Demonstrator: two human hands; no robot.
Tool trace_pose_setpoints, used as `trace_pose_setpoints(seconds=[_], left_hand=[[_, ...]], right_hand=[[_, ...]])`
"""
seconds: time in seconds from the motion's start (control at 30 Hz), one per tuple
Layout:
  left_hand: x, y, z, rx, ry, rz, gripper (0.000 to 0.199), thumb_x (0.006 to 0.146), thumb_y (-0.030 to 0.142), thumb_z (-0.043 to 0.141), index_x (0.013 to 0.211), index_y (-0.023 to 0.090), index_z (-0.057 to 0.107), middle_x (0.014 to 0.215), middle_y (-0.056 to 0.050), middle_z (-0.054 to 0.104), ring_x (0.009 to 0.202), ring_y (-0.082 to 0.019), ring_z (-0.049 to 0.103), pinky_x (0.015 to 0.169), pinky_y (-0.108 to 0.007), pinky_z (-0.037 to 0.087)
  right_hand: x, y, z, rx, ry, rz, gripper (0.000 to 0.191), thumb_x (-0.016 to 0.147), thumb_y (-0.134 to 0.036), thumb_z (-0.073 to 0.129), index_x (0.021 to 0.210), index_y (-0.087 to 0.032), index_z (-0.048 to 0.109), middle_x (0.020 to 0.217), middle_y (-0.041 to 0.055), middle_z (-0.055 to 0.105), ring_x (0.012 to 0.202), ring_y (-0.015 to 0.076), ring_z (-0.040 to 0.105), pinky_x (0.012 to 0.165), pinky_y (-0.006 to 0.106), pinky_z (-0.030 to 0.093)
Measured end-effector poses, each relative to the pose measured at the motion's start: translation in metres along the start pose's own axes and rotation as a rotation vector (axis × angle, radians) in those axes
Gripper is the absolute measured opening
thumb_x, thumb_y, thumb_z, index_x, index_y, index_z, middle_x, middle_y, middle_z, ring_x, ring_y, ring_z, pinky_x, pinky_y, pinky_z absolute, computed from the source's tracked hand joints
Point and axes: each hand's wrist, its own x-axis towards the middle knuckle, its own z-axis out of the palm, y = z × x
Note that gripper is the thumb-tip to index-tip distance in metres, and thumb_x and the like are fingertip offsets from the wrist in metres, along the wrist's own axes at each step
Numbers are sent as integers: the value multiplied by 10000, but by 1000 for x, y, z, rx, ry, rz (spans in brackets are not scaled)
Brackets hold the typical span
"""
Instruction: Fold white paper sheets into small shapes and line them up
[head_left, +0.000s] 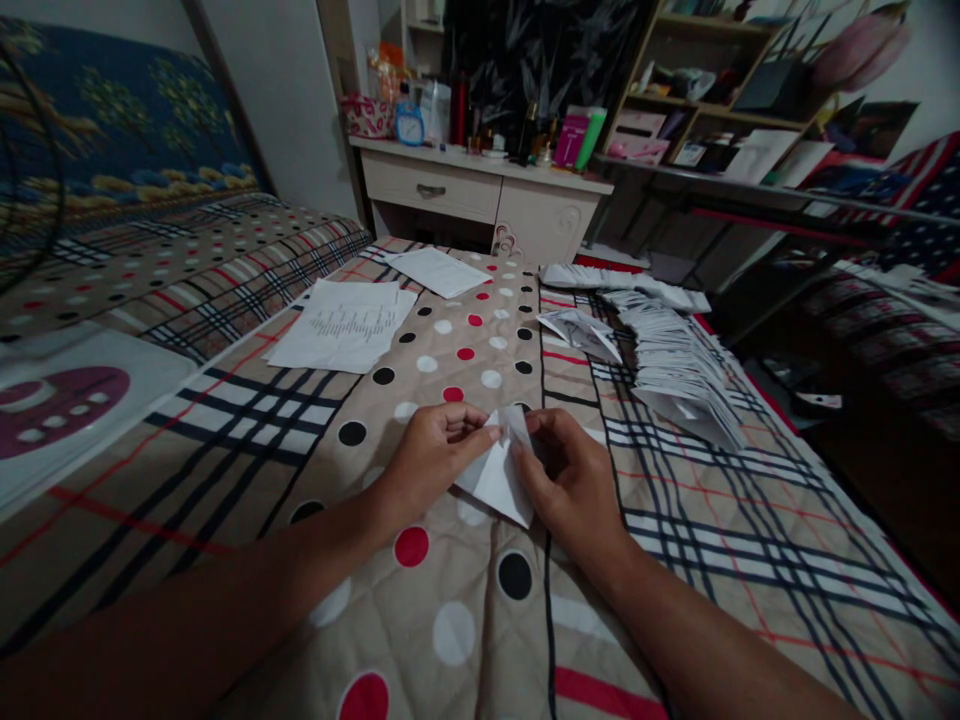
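Observation:
A small folded white paper (501, 478) is held between my two hands, low over the patterned bedspread. My left hand (441, 448) pinches its upper left part, the thumb lying across the front. On the opposite edge, my right hand (568, 478) grips with its thumb in front and its fingers curled behind. The paper has slanting creases and a pointed lower corner. Just beyond it to the right lies another folded paper piece (579, 332). Beside that, a long row of folded papers (679, 365) stands packed together.
Printed sheets (341, 325) and a stack of blank white paper (437, 272) lie on the far left of the bedspread (450, 635). A white item with a purple oval (64, 405) is at the left edge. Behind the bed stands a drawer cabinet (431, 190) crowded with bottles.

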Motion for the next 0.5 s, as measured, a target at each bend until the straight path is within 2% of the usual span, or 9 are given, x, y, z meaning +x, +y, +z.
trace_pose_setpoints(seconds=[0.07, 0.2, 0.37, 0.5], left_hand=[[0, 0, 0, 17, -12, 7, 225, 685, 318, 779, 764, 131, 682, 685, -12, 679, 600, -105, 587, 552, -202, 419], [-1, 0, 0, 45, -18, 20, 217, 690, 315, 777, 728, 133, 665, 654, -1, 658, 584, -101, 580, 535, -195, 415], [0, -2, 0, 33, -34, 8, 241, 651, 299, 809, 777, 134, 686, 694, -12, 686, 615, -116, 613, 560, -204, 452], [2, -3, 0, 57, -44, 26, 229, 673, 327, 785, 771, 139, 699, 700, -23, 690, 621, -126, 607, 560, -217, 446]], right_hand=[[0, -1, -1, -3, -4, 26, 50, 869, -246, 581, 871, -196, 576, 766, 5, 597, 673, 140, 542, 618, 277, 417], [-1, -5, -3, -17, -7, -19, 115, 886, -261, 574, 795, -191, 580, 700, -11, 558, 632, 124, 508, 587, 262, 389], [-2, -6, -3, -25, -1, -39, 140, 890, -265, 581, 772, -189, 585, 698, -10, 568, 624, 118, 508, 589, 259, 388], [-1, -5, -2, -24, -9, -42, 113, 889, -256, 588, 798, -193, 607, 716, 0, 593, 643, 128, 532, 604, 265, 405]])
